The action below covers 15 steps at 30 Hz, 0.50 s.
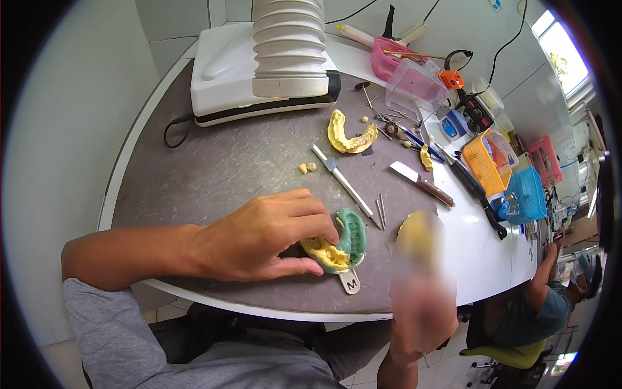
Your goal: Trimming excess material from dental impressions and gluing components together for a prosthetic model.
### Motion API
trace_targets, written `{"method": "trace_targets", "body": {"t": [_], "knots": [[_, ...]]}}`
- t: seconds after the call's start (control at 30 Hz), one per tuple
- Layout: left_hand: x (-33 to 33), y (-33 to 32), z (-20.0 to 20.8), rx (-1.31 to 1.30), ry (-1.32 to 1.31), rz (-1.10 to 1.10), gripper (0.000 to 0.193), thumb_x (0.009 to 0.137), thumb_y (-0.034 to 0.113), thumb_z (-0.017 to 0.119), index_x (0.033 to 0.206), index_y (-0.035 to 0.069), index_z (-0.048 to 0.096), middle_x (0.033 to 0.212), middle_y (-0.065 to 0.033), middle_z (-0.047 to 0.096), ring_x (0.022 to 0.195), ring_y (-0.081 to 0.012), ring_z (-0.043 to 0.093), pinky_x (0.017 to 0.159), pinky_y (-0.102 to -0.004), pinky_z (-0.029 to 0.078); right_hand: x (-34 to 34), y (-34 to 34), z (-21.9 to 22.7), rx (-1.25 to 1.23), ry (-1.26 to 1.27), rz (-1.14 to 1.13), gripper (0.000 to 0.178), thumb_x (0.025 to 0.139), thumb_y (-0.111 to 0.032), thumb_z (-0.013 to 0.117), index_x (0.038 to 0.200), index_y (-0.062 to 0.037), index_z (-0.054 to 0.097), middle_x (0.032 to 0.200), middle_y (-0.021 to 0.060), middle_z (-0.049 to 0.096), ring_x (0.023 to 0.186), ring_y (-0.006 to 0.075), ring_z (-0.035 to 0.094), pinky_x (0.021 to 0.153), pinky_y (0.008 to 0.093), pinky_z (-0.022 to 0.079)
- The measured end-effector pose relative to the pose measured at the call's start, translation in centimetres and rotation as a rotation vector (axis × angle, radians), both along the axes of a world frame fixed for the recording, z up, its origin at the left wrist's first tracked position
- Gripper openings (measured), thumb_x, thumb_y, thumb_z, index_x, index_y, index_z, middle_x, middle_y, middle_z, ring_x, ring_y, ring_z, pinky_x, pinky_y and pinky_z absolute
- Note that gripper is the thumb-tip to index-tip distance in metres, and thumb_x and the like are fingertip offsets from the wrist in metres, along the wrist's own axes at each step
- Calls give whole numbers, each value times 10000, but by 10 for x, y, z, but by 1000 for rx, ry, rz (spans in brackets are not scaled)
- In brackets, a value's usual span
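A green dental impression (353, 237) with a white tray handle (350, 282) lies near the front of the brown mat. A yellow plaster piece (332, 253) sits against its left and front part. My left hand (262, 233) is closed there, thumb at the near side and fingertips at the far side, gripping the impression with the plaster. My right hand (422, 318) is at the table's front edge, its fingers smeared by blur. Just beyond it, a yellow cast-like lump (414, 228) is partly blurred; whether the hand holds it I cannot make out.
Farther back are a yellow dental cast (350, 135), small yellow bits (307, 168), a white pen-like tool (343, 181) and a knife (421, 183). A white machine with a ribbed hose (289, 48) stands behind. Baskets (487, 163) line the right; a person (538, 308) sits beyond.
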<state>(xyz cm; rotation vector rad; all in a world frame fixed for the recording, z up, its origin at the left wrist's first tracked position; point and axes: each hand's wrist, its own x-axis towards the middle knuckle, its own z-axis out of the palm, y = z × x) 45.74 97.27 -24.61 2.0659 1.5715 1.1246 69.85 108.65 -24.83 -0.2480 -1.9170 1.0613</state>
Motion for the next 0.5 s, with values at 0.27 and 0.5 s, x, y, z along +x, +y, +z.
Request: {"method": "trace_targets", "body": {"t": [0.27, 0.5], "knots": [[9, -4, 3, -19, -144, -31, 373, 731, 136, 815, 1044, 39, 637, 1034, -96, 627, 942, -246, 647, 800, -333, 538, -9, 0, 0, -130, 32, 117, 211, 768, 74, 699, 926, 21, 569, 768, 166, 687, 749, 268, 705, 716, 356, 564], [8, -4, 1, -42, -224, -58, 368, 730, 106, 809, 1042, 38, 625, 1046, -94, 616, 961, -247, 639, 815, -331, 531, -13, 0, 3, -42, -25, 171, 185, 779, 24, 699, 882, 2, 547, 740, 149, 688, 823, 319, 711, 759, 402, 570]]}}
